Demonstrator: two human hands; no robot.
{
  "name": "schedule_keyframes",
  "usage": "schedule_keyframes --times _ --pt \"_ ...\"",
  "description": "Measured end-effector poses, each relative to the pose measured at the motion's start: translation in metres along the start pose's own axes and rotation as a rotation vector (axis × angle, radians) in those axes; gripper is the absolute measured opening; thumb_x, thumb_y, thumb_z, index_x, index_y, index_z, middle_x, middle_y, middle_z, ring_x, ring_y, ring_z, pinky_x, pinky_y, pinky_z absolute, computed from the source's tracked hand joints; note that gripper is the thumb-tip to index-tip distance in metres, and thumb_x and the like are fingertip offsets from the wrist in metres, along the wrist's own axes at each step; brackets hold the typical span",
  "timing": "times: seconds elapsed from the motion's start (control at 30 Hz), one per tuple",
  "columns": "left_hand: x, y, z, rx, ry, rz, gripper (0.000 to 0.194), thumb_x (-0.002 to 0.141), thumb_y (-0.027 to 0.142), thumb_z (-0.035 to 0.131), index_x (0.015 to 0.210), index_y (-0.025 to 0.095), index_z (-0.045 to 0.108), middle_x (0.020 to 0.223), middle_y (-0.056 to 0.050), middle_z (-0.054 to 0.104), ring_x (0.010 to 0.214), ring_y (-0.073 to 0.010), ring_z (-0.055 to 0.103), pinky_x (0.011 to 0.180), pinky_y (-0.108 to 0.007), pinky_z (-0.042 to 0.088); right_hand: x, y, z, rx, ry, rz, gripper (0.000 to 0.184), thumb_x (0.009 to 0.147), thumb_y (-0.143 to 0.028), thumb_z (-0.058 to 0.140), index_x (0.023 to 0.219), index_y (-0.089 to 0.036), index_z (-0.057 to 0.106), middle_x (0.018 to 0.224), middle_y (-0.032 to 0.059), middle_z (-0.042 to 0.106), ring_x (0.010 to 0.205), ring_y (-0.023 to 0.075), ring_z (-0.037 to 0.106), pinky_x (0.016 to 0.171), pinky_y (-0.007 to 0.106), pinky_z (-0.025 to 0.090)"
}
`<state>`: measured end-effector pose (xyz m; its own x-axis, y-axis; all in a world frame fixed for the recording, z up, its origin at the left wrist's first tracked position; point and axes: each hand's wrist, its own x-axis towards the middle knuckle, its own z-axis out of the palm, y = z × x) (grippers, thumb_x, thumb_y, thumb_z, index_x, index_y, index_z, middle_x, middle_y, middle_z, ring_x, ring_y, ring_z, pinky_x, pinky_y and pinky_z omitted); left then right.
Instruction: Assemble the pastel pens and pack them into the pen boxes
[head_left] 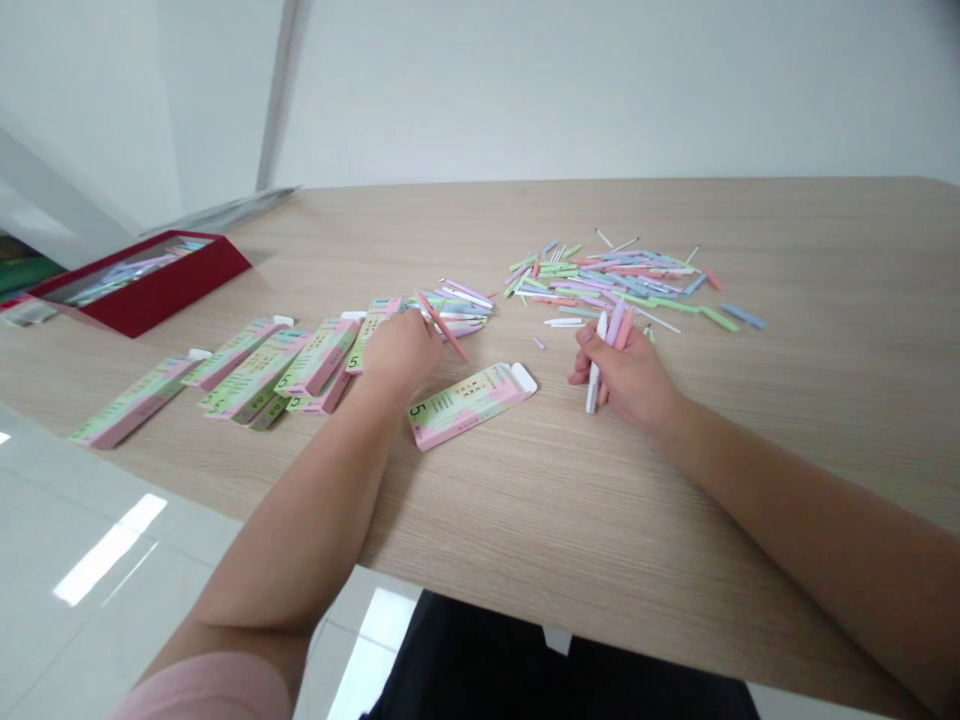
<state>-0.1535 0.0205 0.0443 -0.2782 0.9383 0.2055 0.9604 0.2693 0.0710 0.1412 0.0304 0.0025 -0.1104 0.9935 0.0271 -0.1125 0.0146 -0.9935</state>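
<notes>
My right hand (630, 372) is closed round several pens (622, 328); white, lilac and coral ones show above the fingers. At the near edge of the loose pens (466, 305), my left hand (405, 352) is closed on a coral pen (444, 328) that slants down to the right. Its fingertips are mostly hidden behind the hand. Under and beside the left wrist lies a pink and green pen box (371, 328). Between my hands a similar box (472, 405) lies flat, its white end flap open toward my right hand.
Several more pen boxes (255, 375) lie to the left, some stacked. A red box (161, 285) with pens in it stands at the far left. Loose pen parts and caps (615, 275) are scattered beyond my right hand. The table's front edge (480, 590) runs close to my lap.
</notes>
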Motion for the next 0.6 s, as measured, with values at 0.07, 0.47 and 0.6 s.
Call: schedule_keyframes --times 0.07,0.47,0.6 --pt "0.001 -0.002 -0.001 -0.016 0.054 -0.007 0.035 0.101 0.034 0.039 0.107 0.016 0.068 0.11 -0.021 0.073 0.1 -0.0361 0.071 0.084 -0.044 0.054 0.002 0.001 0.0 0.035 0.014 -0.017 0.047 0.075 -0.061 0.084 0.092 -0.024 0.061 0.058 -0.0085 0.055 0.046 0.0102 0.054 0.048 0.027 0.057" --pt "0.018 -0.01 0.02 -0.402 0.255 0.021 0.026 0.103 0.026 0.04 0.096 0.018 0.064 0.1 -0.015 0.072 0.096 -0.0286 0.067 0.083 -0.038 0.049 0.002 0.007 0.002 0.026 0.02 -0.011 0.042 0.08 -0.058 0.08 0.088 -0.024 0.058 0.062 -0.0078 0.052 0.049 0.0098 0.051 0.047 0.024 0.053" --pt "0.003 0.007 0.016 -0.671 0.335 0.218 0.023 0.105 0.03 0.044 0.105 0.018 0.064 0.097 -0.009 0.07 0.087 -0.021 0.067 0.081 -0.035 0.05 0.0 0.005 0.006 -0.024 0.028 0.013 0.048 0.082 -0.069 0.072 0.085 -0.024 0.059 0.069 -0.0019 0.059 0.056 0.0154 0.063 0.032 0.021 0.034"
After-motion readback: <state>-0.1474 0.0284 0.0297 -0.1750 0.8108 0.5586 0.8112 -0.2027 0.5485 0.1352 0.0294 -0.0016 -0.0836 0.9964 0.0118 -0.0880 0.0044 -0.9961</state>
